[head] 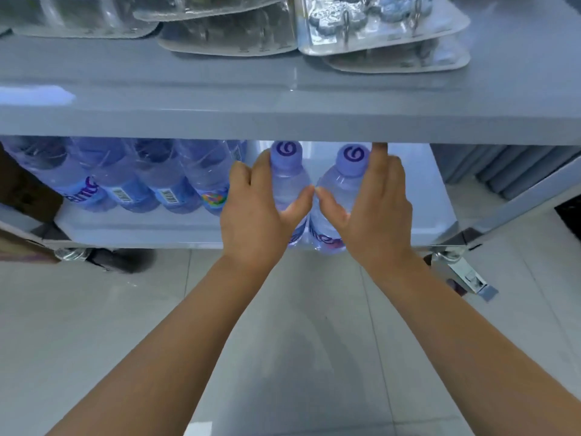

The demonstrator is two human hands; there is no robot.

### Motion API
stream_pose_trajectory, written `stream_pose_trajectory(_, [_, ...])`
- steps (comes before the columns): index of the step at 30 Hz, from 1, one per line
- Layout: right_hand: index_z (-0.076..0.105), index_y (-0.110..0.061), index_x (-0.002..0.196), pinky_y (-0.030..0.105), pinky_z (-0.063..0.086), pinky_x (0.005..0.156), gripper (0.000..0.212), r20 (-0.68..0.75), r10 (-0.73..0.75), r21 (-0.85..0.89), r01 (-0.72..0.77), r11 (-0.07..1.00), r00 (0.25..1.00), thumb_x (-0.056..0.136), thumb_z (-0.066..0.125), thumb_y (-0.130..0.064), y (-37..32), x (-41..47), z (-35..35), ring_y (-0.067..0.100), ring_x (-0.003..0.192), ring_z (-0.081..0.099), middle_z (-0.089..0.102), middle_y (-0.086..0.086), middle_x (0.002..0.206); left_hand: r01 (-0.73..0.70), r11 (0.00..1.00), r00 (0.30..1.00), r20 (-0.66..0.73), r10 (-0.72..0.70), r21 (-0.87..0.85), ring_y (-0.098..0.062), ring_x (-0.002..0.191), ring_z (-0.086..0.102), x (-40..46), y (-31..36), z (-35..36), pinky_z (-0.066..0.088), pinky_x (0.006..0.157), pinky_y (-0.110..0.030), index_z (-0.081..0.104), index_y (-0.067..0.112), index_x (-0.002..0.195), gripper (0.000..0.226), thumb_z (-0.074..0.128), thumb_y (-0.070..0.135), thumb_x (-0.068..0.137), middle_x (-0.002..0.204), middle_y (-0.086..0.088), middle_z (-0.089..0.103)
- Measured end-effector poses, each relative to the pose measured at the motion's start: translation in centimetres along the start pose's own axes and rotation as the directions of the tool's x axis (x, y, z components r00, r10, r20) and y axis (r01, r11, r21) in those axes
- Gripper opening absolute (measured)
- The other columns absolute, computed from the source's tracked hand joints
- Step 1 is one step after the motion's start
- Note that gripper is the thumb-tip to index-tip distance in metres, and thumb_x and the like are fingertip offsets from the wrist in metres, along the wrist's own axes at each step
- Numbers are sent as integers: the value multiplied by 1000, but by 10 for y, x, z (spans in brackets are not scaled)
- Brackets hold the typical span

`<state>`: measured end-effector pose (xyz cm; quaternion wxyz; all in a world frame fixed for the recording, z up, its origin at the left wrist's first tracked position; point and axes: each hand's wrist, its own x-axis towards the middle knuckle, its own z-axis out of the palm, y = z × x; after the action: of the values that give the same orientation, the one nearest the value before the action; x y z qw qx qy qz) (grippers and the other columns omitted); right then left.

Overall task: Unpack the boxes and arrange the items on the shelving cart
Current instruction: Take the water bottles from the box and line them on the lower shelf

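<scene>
Two clear water bottles with pale blue caps stand upright side by side at the front edge of the cart's lower shelf (418, 196). My left hand (257, 212) grips the left bottle (287, 180), thumb across its front. My right hand (377, 209) grips the right bottle (339, 184), fingers reaching up past its cap. The two thumbs nearly meet between the bottles. A row of several more water bottles (141, 177) stands to the left on the same shelf.
The grey upper shelf (283, 102) overhangs the bottles and carries stacked clear blister packs (377, 29). A brown cardboard box (22, 196) sits at the left edge. Cart casters (465, 272) rest on a pale tiled floor (94, 309).
</scene>
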<state>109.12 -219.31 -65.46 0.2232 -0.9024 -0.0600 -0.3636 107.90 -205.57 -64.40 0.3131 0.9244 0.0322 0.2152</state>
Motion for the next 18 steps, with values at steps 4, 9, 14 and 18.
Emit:
stream_pose_trajectory(4, [21,2,134,36,55,55,87,106,-2,-33,5,999,994,76,58,-50,12,-27,11,25,104,39,54,26,123,-30,999,1000,-5,30,12,-15,87,41,-6,-10,1,41,67,-26,39,22,138,83,62,57,66,103,1,30])
stream_pose_trajectory(9, [2,-33,138,42,54,77,101,289,152,208,-217,954,945,73,79,-28,14,-51,6,27,128,42,35,15,145,108,946,987,144,-66,-305,-12,128,42,-30,-28,23,41,95,-27,24,19,147,94,78,35,72,141,6,41])
stream_pose_trajectory(14, [5,-37,145,34,51,91,99,392,344,484,-509,712,853,77,75,-20,18,-62,15,-8,107,54,52,-12,126,156,926,983,141,-114,-345,-17,108,55,-24,-44,41,45,86,-31,51,13,122,53,72,33,79,115,5,59])
stream_pose_trajectory(18, [45,-17,126,19,45,84,57,438,306,396,-487,778,845,77,74,-14,29,-64,26,3,97,57,56,-14,109,129,935,990,100,-101,-331,-22,117,50,-19,-44,52,42,96,-38,46,7,129,61,71,34,80,124,-5,55])
